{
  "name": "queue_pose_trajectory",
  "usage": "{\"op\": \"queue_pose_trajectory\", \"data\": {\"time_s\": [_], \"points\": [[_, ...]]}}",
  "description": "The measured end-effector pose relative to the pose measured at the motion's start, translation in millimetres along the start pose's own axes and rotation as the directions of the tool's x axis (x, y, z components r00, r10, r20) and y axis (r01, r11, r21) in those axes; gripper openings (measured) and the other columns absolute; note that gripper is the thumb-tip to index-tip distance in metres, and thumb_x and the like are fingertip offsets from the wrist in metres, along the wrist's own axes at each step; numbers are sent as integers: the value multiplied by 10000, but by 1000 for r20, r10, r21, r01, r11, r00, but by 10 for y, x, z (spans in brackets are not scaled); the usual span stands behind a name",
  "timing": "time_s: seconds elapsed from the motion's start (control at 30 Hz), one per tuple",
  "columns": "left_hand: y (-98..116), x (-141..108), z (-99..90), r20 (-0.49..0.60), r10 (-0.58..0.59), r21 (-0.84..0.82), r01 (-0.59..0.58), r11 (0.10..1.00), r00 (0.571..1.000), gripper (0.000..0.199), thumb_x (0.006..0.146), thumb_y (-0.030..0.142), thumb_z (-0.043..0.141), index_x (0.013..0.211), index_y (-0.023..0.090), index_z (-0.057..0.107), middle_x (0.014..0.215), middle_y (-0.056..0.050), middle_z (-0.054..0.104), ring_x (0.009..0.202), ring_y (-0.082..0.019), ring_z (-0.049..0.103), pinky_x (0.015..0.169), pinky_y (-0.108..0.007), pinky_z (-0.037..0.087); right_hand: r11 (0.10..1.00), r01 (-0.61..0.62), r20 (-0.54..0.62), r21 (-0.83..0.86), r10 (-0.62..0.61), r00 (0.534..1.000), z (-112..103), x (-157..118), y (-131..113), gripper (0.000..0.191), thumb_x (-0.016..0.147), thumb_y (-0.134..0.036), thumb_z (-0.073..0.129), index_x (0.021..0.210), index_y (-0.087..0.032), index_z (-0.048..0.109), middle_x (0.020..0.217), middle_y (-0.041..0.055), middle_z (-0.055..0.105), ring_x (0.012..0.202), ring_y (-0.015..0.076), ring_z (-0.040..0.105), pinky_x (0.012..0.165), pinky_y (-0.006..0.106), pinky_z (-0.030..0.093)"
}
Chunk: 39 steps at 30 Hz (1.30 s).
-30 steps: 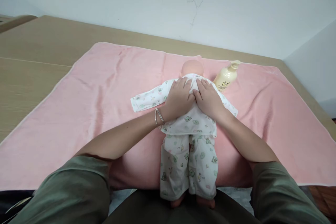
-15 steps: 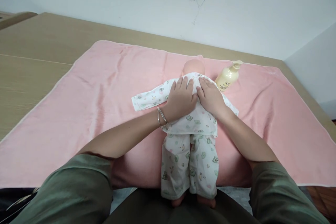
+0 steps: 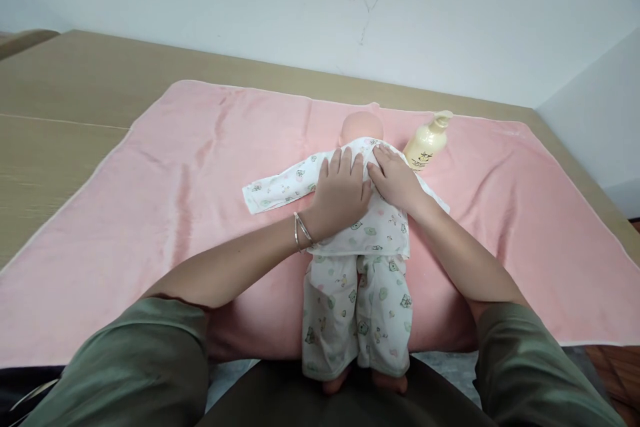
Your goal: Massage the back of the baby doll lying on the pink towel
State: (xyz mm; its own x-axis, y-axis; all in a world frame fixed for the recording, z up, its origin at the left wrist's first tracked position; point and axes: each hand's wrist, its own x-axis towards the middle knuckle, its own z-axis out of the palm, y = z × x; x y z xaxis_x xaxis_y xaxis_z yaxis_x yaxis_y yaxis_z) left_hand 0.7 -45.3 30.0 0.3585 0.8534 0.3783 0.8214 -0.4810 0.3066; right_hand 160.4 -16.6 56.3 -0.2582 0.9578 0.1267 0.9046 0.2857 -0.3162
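Baby doll (image 3: 383, 240) lies lengthwise, head (image 3: 362, 127) farthest, with left hand (image 3: 342, 191) and right hand (image 3: 394, 180) equally near, resting flat on it, grasping nothing.

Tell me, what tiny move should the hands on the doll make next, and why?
Perhaps the left hand and right hand should glide gently down the shirt on the doll. Both seem to lie flat on the shirt's upper part, fingers stretched out, gripping nothing, and its lower part shows uncovered below them.
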Motion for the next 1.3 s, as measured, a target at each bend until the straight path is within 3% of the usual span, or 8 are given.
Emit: {"op": "queue_pose_trajectory", "data": {"time_s": [0.1, 0.2, 0.33, 0.43, 0.57, 0.87, 1.3], "points": [[-85, 81, -34, 36, 7, -27, -6, 1000, 999, 518, 996, 293, 408, 1441, 65, 546, 1540, -294, 545, 1463, -455, 482, 1186, -680, 397, 998, -11, -6, -69, 11, 1000, 48, -47, -33, 576, 1078, -288, 315, 1548, -4, 488, 1633, 240, 502, 1549, 383, 439, 1283, 579, 340], [-204, 213, -74, 128, 10, -74, 0, 997, 992, 448, 968, 268, 400, 1329, 102, 608, 1335, -243, 651, 1274, -389, 591, 1104, -604, 490, 990, -20, -3, -139, 20, 1000, 2, -198, -178, 552, 1073, -262, 314, 1518, -6, 519, 1520, 258, 609, 1455, 408, 536, 1208, 582, 431], [-212, 246, -51, 86, -63, -62, 69, 996, 994, 454, 977, 275, 370, 1335, 103, 590, 1334, -251, 638, 1297, -428, 563, 1115, -682, 441, 985, -10, 21, -173, 14, 1000, -83, -308, -314, 471, 1058, -228, 329, 1377, -59, 632, 1352, 248, 705, 1304, 381, 642, 1073, 511, 543], [-150, 194, -16, 42, -74, -60, 76, 995, 996, 474, 992, 287, 366, 1379, 101, 568, 1418, -262, 607, 1372, -447, 519, 1145, -706, 394, 986, -20, 63, -166, 31, 998, -99, -232, -274, 482, 1050, -211, 344, 1423, -52, 605, 1459, 246, 650, 1415, 378, 572, 1163, 532, 482], [-119, 171, -15, 53, -87, -82, 91, 993, 995, 492, 1016, 321, 374, 1419, 101, 550, 1447, -247, 603, 1403, -417, 512, 1174, -658, 387, 995, -2, 95, -98, 11, 995, -50, -76, -116, 584, 1069, -264, 340, 1595, -29, 434, 1676, 236, 443, 1582, 373, 389, 1290, 601, 312], [-172, 175, 35, 8, -78, -98, 78, 992, 997, 490, 1017, 332, 391, 1430, 132, 562, 1444, -220, 618, 1389, -394, 519, 1172, -632, 393, 995, -3, 34, -97, 6, 999, 53, -62, -69, 602, 1059, -266, 319, 1598, -29, 441, 1667, 223, 464, 1580, 384, 393, 1287, 603, 308], [-151, 178, 14, 31, -86, -92, 88, 992, 996, 515, 1020, 324, 376, 1448, 98, 551, 1465, -249, 601, 1401, -413, 511, 1174, -657, 377, 996, 8, -16, -86, -9, 1000, 93, -72, -48, 596, 1048, -273, 315, 1583, -60, 468, 1647, 219, 494, 1556, 373, 433, 1276, 623, 317]]}}
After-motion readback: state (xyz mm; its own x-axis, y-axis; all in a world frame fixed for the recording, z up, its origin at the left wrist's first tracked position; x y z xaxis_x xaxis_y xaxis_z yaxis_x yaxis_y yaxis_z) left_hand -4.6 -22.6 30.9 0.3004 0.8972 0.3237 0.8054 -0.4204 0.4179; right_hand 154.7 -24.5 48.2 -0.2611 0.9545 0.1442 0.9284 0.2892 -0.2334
